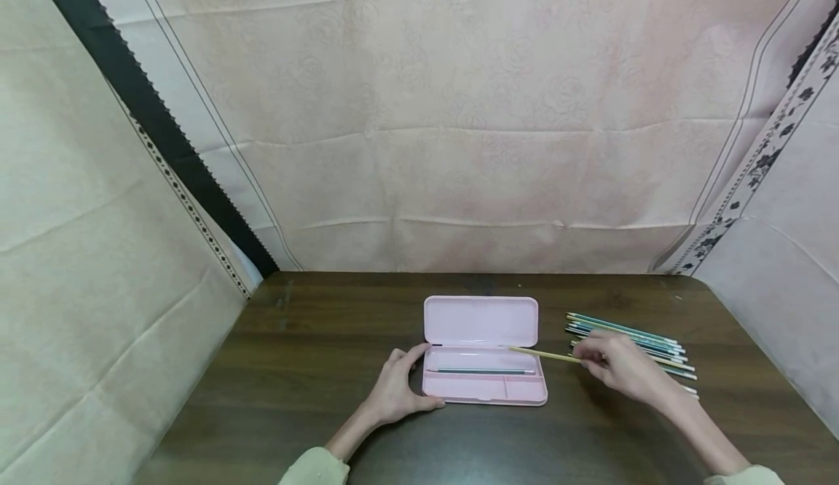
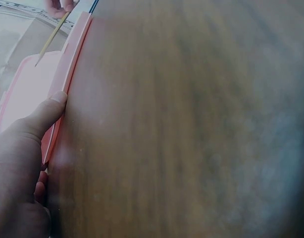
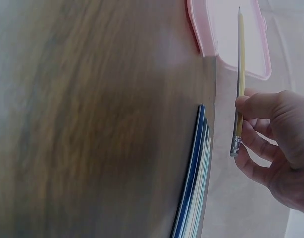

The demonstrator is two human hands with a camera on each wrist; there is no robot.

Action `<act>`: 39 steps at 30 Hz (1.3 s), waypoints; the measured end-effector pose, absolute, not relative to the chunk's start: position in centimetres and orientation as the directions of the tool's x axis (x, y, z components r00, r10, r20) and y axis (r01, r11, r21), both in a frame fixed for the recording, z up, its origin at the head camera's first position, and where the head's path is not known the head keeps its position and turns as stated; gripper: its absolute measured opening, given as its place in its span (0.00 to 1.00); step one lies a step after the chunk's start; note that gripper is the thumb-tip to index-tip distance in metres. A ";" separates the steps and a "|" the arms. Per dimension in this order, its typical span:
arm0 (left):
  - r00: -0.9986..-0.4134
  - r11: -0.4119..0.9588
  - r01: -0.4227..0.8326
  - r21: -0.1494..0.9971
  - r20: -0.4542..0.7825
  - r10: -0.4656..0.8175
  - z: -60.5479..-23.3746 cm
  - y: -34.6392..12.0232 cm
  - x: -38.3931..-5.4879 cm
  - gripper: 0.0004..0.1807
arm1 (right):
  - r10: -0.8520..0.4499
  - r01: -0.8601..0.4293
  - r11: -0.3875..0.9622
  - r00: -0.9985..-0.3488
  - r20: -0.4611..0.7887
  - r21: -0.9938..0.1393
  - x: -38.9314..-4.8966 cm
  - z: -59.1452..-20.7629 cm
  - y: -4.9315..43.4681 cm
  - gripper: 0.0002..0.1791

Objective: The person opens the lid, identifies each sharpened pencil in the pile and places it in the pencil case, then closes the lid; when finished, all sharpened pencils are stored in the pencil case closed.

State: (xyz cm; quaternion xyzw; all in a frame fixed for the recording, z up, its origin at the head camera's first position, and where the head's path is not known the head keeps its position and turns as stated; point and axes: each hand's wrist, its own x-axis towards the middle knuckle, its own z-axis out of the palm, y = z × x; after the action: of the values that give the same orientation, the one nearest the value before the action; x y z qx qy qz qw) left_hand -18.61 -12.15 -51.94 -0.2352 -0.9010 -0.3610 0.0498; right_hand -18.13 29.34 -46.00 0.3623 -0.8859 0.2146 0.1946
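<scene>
A pink pencil case (image 1: 485,397) lies on the table with its lid (image 1: 481,320) raised back. One dark green pencil (image 1: 485,371) lies inside, along the long compartment. My left hand (image 1: 401,390) grips the case by its left end, thumb at the front corner and fingers at the back; in the left wrist view the thumb (image 2: 52,106) presses on the case's edge. Between thumb and fingers, my right hand (image 1: 612,361) pinches a yellow pencil (image 3: 241,64) near its metal-capped end. The pencil's sharpened tip points left, over the right part of the case.
Several pencils (image 1: 645,339), green, white and yellowish, lie in a loose pile right of the case, partly behind my right hand. The brown wooden table (image 1: 314,354) is bounded by pale cloth (image 1: 459,179) at the back and both sides.
</scene>
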 end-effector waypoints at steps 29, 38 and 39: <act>-0.887 0.620 0.452 0.641 0.249 0.389 -52.1 -12.2 -18.4 0.51 | -0.596 -0.653 0.653 -0.755 0.271 -0.383 -18.6 -46.2 22.4 0.10; -0.888 0.623 0.451 0.639 0.247 0.388 -52.0 -12.2 -18.6 0.51 | -0.626 -0.684 0.625 -0.727 0.282 -0.375 -18.9 -46.3 20.9 0.10; -0.888 0.622 0.451 0.640 0.249 0.387 -52.0 -12.2 -18.6 0.51 | -0.630 -0.690 0.620 -0.721 0.287 -0.373 -18.9 -46.3 20.7 0.10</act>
State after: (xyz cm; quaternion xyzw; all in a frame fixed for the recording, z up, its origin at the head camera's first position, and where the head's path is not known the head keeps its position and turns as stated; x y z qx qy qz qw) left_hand -18.60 -12.17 -52.02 -0.2331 -0.8995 -0.3670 0.0435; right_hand -18.89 20.74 -46.33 0.3678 -0.8976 0.2342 0.0641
